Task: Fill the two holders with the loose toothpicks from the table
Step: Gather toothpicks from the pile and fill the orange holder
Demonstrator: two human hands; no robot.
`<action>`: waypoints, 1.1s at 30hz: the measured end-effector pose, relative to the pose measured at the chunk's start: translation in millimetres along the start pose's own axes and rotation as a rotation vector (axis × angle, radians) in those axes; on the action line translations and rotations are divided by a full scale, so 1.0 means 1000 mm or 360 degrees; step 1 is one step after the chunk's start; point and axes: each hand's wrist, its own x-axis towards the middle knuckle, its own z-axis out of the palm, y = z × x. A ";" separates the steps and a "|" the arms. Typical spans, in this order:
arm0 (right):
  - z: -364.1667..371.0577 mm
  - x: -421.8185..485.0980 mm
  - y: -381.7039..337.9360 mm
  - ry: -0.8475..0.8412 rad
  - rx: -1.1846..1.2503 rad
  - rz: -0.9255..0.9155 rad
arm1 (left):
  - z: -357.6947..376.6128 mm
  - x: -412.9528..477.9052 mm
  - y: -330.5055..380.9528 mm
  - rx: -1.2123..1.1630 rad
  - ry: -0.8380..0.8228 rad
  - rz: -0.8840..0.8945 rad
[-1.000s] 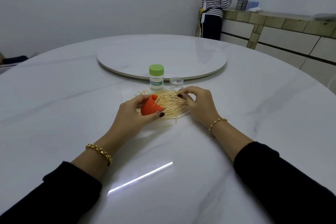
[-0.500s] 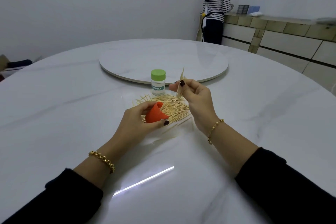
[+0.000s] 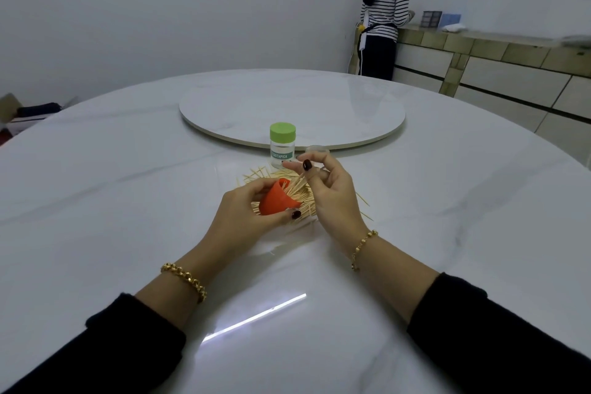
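My only view: a head-worn wide-angle camera, close above the table (image 3: 96, 201), facing forward and down toward the wall (image 3: 160, 9).

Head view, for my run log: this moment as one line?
left hand holds orange plastic cone holder | right hand pinches wooden toothpicks at its mouth
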 end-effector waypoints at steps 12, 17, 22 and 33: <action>0.007 -0.010 0.017 -0.0122 -0.0526 -0.0147 | 0.001 -0.002 0.004 -0.0018 -0.0004 0.0039; 0.007 -0.009 0.014 -0.0325 -0.0828 -0.0189 | 0.005 -0.003 0.004 0.0103 -0.0111 0.0147; 0.002 -0.008 0.010 -0.0428 -0.1040 -0.0195 | 0.002 -0.004 0.007 0.0055 -0.0080 0.0097; -0.001 -0.010 0.008 -0.0343 -0.0814 -0.0226 | -0.004 0.000 0.005 -0.0088 0.0064 -0.0008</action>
